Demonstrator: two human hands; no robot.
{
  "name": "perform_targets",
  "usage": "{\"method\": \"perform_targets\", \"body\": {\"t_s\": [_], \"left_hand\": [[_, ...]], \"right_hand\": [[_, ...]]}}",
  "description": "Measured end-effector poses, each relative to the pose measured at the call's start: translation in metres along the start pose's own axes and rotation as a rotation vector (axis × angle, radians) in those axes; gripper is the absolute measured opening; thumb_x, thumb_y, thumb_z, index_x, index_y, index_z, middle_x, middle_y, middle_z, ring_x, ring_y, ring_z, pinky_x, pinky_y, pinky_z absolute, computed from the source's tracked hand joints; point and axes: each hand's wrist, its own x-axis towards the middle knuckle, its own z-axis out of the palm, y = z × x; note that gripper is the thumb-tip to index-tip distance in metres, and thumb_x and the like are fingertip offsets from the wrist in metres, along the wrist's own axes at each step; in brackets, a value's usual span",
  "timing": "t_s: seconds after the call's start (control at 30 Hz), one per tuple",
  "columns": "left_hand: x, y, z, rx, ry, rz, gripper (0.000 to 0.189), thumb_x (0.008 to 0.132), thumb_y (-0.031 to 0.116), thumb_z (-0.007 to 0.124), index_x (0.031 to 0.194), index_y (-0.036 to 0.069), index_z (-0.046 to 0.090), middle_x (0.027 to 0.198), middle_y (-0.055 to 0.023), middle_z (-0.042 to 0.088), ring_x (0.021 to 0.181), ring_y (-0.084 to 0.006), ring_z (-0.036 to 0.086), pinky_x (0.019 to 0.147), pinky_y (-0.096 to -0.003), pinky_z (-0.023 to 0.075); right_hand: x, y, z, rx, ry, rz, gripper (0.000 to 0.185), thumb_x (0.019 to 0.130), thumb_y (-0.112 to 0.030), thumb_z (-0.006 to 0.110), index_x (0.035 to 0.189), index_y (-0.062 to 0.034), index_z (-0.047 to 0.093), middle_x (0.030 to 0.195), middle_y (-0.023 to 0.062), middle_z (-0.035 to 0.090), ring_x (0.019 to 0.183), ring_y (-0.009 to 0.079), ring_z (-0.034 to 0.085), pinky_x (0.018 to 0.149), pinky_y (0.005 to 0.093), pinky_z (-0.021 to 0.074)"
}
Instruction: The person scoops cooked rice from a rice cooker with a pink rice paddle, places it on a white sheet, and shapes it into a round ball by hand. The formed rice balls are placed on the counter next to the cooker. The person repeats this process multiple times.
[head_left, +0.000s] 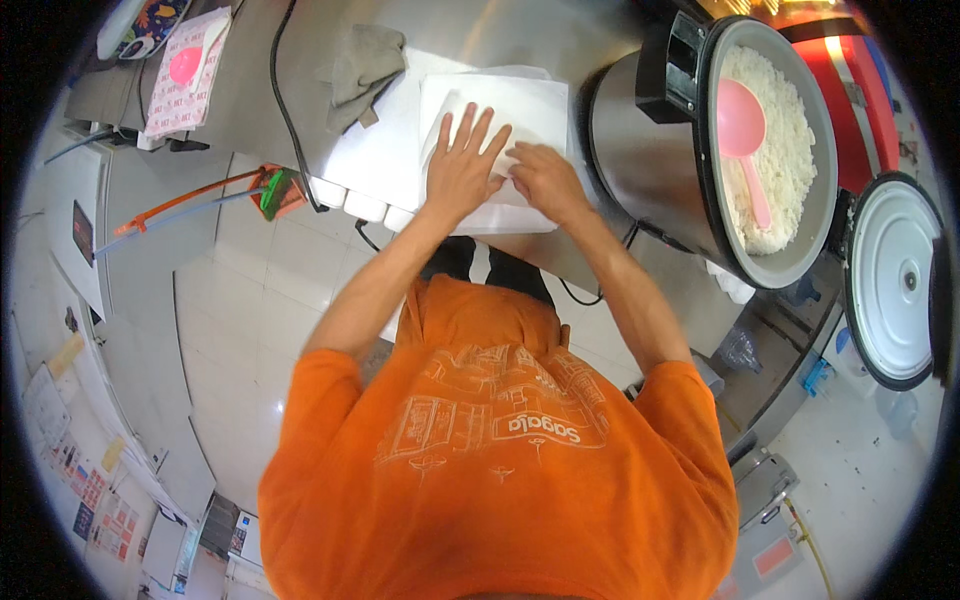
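Note:
Several white paper sheets (536, 97) lie stacked, slightly askew, on the steel counter before me. My left hand (466, 166) rests on the top of the stack with its fingers spread and nothing in its grasp. Close beside it, my right hand (549, 178) has bent fingers touching the paper near my left thumb. Whether those fingertips pinch a sheet cannot be seen. To the right stands a large rice cooker (645, 142), tilted in this view, holding cooked white rice (787, 165). A pink scoop (742, 120) lies on the rice.
A grey cloth (366, 71) lies left of the paper, and a black cable (281, 82) crosses the counter. The cooker's round lid (896, 281) hangs open at right. At far left are a pink printed packet (202, 97) and an orange dustpan (289, 199) with a green brush.

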Motion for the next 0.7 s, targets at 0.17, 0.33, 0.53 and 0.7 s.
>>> {"method": "perform_targets", "body": {"t_s": [0.17, 0.33, 0.53, 0.7], "left_hand": [[-0.014, -0.058, -0.035, -0.046, -0.425, 0.064, 0.031, 0.077, 0.016, 0.072, 0.107, 0.012, 0.069, 0.097, -0.0050, 0.070, 0.096, -0.0244, 0.065, 0.084, -0.0404, 0.0532], [-0.036, -0.050, -0.040, -0.191, -0.206, 0.141, 0.033, 0.077, 0.013, 0.071, 0.109, 0.009, 0.066, 0.108, -0.0094, 0.066, 0.106, -0.0292, 0.061, 0.090, -0.0399, 0.0505], [-0.063, -0.016, 0.030, -0.269, -0.124, 0.108, 0.033, 0.078, 0.013, 0.071, 0.109, 0.006, 0.063, 0.115, -0.0088, 0.063, 0.111, -0.0308, 0.057, 0.097, -0.0409, 0.0453], [-0.061, -0.030, 0.032, -0.288, -0.220, -0.060, 0.030, 0.078, 0.012, 0.068, 0.108, 0.008, 0.066, 0.109, -0.0083, 0.068, 0.110, -0.0262, 0.060, 0.095, -0.0381, 0.0460]], "right_hand": [[-0.040, -0.032, 0.042, -0.025, 0.220, 0.111, 0.018, 0.083, -0.006, 0.061, 0.099, 0.0005, 0.067, 0.119, 0.0148, 0.065, 0.113, 0.0336, 0.063, 0.098, 0.0437, 0.0513], [-0.039, -0.046, 0.052, -0.111, 0.299, 0.178, 0.020, 0.084, -0.010, 0.066, 0.101, 0.0001, 0.066, 0.117, 0.0164, 0.065, 0.117, 0.0351, 0.060, 0.101, 0.0446, 0.0478], [-0.064, -0.038, 0.050, 0.081, 0.242, 0.455, 0.023, 0.086, -0.008, 0.068, 0.108, -0.0012, 0.065, 0.114, 0.0193, 0.063, 0.107, 0.0385, 0.059, 0.094, 0.0429, 0.0479], [-0.071, 0.005, 0.051, 0.282, 0.079, 0.542, 0.029, 0.085, -0.013, 0.070, 0.112, -0.0045, 0.064, 0.118, 0.0178, 0.062, 0.109, 0.0377, 0.058, 0.097, 0.0442, 0.0460]]}}
